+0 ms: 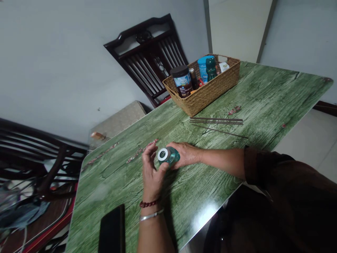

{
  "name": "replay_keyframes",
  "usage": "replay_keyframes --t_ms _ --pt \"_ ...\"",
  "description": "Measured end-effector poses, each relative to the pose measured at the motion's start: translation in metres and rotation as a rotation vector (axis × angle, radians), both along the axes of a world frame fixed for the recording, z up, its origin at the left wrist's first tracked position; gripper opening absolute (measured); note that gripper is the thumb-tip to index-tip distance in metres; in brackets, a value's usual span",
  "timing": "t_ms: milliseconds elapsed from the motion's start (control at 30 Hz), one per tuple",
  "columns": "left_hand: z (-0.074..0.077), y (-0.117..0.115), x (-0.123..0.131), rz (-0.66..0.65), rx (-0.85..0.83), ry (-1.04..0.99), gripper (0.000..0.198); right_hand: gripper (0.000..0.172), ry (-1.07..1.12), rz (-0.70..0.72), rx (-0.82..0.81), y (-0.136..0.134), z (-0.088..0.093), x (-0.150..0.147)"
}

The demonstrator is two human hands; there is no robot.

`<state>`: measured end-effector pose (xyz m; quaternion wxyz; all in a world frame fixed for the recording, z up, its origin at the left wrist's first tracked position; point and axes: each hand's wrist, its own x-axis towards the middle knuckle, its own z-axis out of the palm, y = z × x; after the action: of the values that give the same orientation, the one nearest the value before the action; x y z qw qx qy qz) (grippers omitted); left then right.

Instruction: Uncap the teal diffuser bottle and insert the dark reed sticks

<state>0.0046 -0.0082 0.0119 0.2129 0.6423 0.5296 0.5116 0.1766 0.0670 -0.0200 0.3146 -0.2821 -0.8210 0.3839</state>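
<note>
A small blue-green glass bottle [173, 157] with a white ring-shaped collar round its open mouth is tilted between my hands above the table. My right hand [184, 154] wraps the bottle's far side and base, its fingers partly hidden behind the glass. My left hand [152, 168], with a dark red bead bracelet and a silver bangle at the wrist, curls round the near left side. Its thumb lies against the bottle just below the collar, and its fingers bend beside the mouth. Several thin dark sticks [216, 121] lie on the table beyond my right forearm.
A woven basket [213, 95] holding a dark-lidded jar [182, 81], a blue canister [202, 66] and a green bottle [211, 70] stands at the table's far side. A black phone [112, 228] lies at lower left. Dark wooden chairs [155, 59] surround the green wood-patterned table [105, 189].
</note>
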Motion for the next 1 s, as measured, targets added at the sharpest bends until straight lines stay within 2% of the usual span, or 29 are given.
replay_keyframes --t_ms 67,100,167,233,267,333,467,567,667,733,900,1000 --pt "0.003 0.000 0.002 0.111 0.047 0.131 0.059 0.073 -0.008 -0.001 0.006 0.000 0.000 0.000" --pt "0.006 -0.001 0.002 0.107 0.030 0.171 0.050 0.071 -0.023 -0.003 0.008 0.000 0.001 0.000" --pt "0.011 -0.005 0.001 -0.007 -0.049 0.174 0.042 0.071 -0.050 -0.004 0.008 -0.001 0.002 0.001" --pt "0.016 -0.008 0.000 -0.110 -0.083 0.129 0.048 0.071 -0.056 -0.004 0.005 -0.001 0.005 0.002" --pt "0.017 -0.008 -0.001 -0.120 -0.072 0.129 0.052 0.071 -0.056 -0.004 0.003 -0.001 0.005 0.002" --pt "0.018 -0.007 0.000 -0.088 -0.019 0.194 0.054 0.070 -0.052 -0.008 0.010 -0.002 0.006 0.001" --pt "0.011 -0.002 0.004 0.023 0.025 0.326 0.040 0.070 -0.058 -0.012 0.049 -0.002 0.003 0.000" --pt "0.005 0.002 0.003 0.142 0.010 0.195 0.043 0.071 -0.044 0.003 0.067 -0.002 0.000 -0.001" --pt "0.000 0.004 -0.001 0.174 0.000 -0.023 0.048 0.074 -0.009 0.019 0.083 -0.002 -0.002 -0.001" --pt "-0.001 0.004 -0.003 0.142 -0.030 -0.057 0.048 0.073 -0.012 0.020 0.077 -0.003 -0.001 -0.001" --pt "0.003 0.000 -0.003 0.042 -0.111 0.070 0.047 0.068 -0.051 -0.003 0.051 -0.004 0.005 0.001" --pt "0.005 -0.003 -0.004 -0.032 -0.142 0.031 0.049 0.068 -0.058 0.002 0.044 -0.004 0.006 0.001"
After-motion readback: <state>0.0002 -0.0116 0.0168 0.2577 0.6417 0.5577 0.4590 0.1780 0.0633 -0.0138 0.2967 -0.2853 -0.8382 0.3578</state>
